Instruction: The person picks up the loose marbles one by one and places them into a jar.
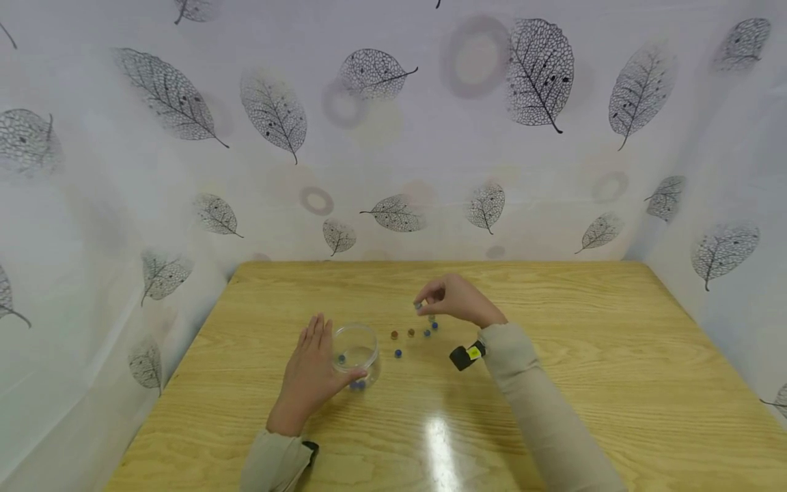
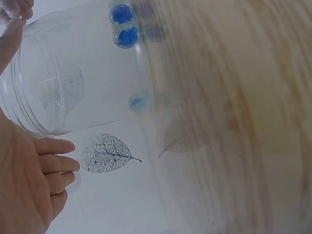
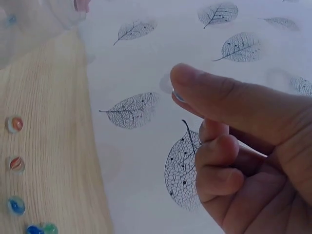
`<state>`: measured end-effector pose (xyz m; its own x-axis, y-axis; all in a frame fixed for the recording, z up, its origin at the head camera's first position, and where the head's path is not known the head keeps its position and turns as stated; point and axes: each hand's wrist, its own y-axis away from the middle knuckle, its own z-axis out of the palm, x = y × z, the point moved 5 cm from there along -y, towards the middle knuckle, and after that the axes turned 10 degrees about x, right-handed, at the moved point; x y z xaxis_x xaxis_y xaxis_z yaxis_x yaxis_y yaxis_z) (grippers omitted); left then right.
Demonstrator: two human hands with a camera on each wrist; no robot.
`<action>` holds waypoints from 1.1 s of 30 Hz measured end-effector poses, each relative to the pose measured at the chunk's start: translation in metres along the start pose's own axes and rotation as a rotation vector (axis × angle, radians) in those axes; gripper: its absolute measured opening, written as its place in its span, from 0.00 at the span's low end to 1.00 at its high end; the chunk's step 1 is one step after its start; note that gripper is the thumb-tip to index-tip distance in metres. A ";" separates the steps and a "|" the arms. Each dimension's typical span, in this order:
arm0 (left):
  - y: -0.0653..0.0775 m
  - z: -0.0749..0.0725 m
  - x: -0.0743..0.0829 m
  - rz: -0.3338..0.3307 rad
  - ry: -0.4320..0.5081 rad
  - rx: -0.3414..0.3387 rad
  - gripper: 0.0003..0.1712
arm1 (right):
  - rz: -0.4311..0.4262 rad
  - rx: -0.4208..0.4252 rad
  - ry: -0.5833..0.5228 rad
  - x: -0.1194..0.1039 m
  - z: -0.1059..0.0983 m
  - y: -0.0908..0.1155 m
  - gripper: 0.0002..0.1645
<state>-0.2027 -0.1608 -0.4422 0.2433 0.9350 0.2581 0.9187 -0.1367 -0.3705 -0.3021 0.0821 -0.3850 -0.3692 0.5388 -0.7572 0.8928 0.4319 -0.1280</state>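
A clear round jar (image 1: 375,362) stands upright on the table with a few marbles inside. In the left wrist view, two blue marbles (image 2: 126,36) and a pale blue marble (image 2: 139,103) lie at its bottom. My left hand (image 1: 313,372) rests beside the jar, fingers straight along its left side and thumb stretched across the near side by the rim. Right of the jar, above the table, my right hand (image 1: 458,299) pinches a small glass marble (image 3: 179,96) between thumb and index finger. Most of that marble is hidden by the thumb.
On the wooden table (image 1: 553,410), several loose marbles lie right of the jar: two orange ones (image 1: 394,335), blue ones (image 1: 398,353) and a green one (image 3: 49,228). White leaf-print sheeting (image 1: 424,157) rises behind and at both sides.
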 end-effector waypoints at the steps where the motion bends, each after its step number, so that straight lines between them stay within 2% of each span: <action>1: 0.000 0.000 0.000 -0.002 0.002 -0.001 0.65 | 0.001 -0.001 0.002 -0.003 0.000 -0.001 0.11; 13: 0.000 0.000 -0.001 -0.015 0.013 -0.016 0.65 | -0.030 -0.043 -0.050 -0.028 0.017 -0.011 0.08; 23: 0.000 0.001 -0.003 -0.013 0.018 -0.017 0.66 | -0.059 -0.069 -0.024 -0.033 0.040 -0.018 0.06; 30: 0.000 0.001 -0.003 -0.004 0.008 -0.004 0.66 | -0.100 -0.105 -0.054 -0.036 0.055 -0.021 0.07; 33: -0.001 0.001 -0.003 -0.007 0.013 -0.005 0.66 | -0.091 -0.119 -0.055 -0.034 0.061 -0.022 0.07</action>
<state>-0.2044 -0.1630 -0.4440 0.2410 0.9315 0.2723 0.9218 -0.1319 -0.3647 -0.2933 0.0102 -0.3954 -0.4300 0.4543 -0.7802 0.8180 0.5617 -0.1238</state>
